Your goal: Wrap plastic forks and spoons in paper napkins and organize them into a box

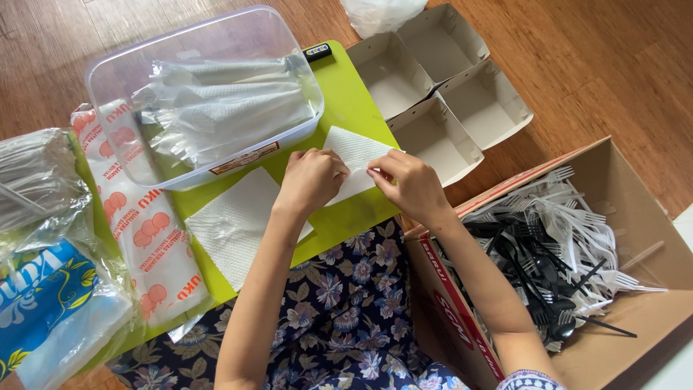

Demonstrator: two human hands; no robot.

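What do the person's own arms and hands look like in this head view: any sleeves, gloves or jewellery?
Both arms are bare from the bottom edge of the picture to the wrist. The left hand and right hand wear no gloves, and no rings, watch or bracelets show. At the right arm's upper end, a bit of patterned white and purple sleeve hem shows.

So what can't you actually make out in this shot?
- Head view: the part of the white napkin under both hands is hidden.
- Items in the clear tub are blurred by plastic wrapping.
- The cardboard box of forks is cut off by the right edge.
- The blue packet runs off the left edge.
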